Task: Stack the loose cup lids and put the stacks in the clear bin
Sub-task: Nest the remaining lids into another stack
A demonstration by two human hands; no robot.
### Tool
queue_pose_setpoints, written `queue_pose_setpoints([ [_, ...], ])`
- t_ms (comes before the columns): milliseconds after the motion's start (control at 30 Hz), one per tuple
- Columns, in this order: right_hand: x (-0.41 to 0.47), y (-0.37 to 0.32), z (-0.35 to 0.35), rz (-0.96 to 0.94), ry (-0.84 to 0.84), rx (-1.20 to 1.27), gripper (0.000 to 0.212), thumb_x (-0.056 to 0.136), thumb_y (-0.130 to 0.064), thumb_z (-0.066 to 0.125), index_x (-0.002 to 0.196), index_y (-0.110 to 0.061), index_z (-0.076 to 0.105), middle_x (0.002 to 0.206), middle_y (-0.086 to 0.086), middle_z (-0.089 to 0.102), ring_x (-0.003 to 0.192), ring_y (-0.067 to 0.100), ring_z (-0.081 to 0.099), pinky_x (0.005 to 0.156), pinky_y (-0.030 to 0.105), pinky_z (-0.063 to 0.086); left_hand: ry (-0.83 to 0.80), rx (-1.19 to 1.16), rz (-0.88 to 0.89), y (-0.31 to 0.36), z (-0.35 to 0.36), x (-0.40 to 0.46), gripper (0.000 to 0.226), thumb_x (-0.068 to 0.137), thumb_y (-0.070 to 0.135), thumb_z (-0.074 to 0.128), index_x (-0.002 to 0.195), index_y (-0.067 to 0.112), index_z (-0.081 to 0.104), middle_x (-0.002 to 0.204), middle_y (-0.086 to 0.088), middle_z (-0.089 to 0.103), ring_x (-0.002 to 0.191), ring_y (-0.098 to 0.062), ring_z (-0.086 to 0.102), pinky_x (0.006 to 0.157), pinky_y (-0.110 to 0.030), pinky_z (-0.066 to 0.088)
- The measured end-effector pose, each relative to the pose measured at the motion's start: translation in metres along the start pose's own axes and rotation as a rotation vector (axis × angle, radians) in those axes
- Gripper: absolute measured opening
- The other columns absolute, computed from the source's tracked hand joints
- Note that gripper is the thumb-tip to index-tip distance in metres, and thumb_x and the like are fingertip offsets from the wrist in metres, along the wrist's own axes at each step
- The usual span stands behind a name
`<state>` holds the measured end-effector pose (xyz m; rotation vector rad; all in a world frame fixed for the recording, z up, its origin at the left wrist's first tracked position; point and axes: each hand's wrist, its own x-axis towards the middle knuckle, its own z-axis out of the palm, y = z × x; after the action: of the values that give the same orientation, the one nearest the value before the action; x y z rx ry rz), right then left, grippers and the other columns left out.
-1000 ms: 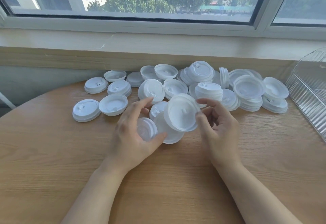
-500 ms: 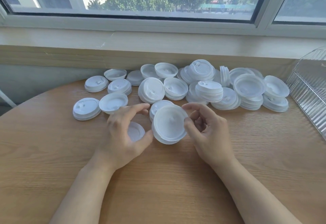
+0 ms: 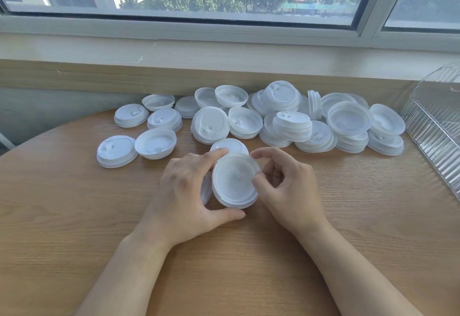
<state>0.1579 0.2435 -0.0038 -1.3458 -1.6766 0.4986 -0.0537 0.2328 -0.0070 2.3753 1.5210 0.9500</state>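
Early going: left hand (image 3: 185,192) and right hand (image 3: 286,186) grip a small lid stack (image 3: 235,181); the heap of lids (image 3: 286,119) waits, the clear bin (image 3: 438,126) looks unfilled.

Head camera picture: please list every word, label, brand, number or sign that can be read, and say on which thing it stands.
No text can be read.
Tilted lid at the back of the pile: faint raised marks, too small and blurred to read.
Lid held by the left hand and right hand: no print visible.
Clear bin: no label visible.
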Motion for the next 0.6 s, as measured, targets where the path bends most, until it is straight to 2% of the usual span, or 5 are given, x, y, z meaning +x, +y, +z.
queue_pose_setpoints([
  [200,-0.001,-0.001,-0.001,0.013,-0.083,0.048,0.034,0.076,-0.016,0.066,0.104,-0.034,0.071,0.061,-0.006,0.058,0.059,0.013,0.055,0.066,0.021,0.045,-0.007,0.017,0.021,0.004,0.000,0.001,0.110,0.054,0.086,0.073,0.146,0.028,0.052,0.112,0.025,0.052,0.100,0.008,0.040,0.097,-0.027,0.035],
  [400,0.001,0.000,-0.001,0.001,-0.107,0.149,0.026,0.086,-0.015,0.068,0.105,-0.032,0.073,0.066,-0.004,0.060,0.061,0.010,0.052,0.068,0.020,0.045,0.003,0.000,0.012,-0.002,0.000,0.000,0.089,0.065,0.080,0.075,0.136,0.029,0.057,0.117,0.021,0.064,0.107,-0.005,0.059,0.102,-0.040,0.044],
  [500,0.003,0.002,-0.001,0.006,-0.044,0.194,0.017,0.089,-0.030,0.067,0.105,-0.032,0.074,0.075,-0.011,0.061,0.069,0.011,0.054,0.069,0.017,0.042,0.013,-0.015,-0.013,-0.006,0.000,0.000,0.089,0.067,0.080,0.075,0.137,0.029,0.058,0.119,0.022,0.064,0.108,-0.004,0.059,0.103,-0.040,0.043],
  [600,0.004,0.002,0.000,0.027,-0.035,0.183,0.024,0.089,-0.044,0.062,0.108,-0.034,0.074,0.093,-0.013,0.066,0.086,0.015,0.060,0.073,0.018,0.043,0.019,-0.025,-0.030,-0.008,-0.001,0.000,0.095,0.065,0.082,0.074,0.142,0.029,0.055,0.116,0.023,0.061,0.107,-0.003,0.057,0.104,-0.037,0.041],
])
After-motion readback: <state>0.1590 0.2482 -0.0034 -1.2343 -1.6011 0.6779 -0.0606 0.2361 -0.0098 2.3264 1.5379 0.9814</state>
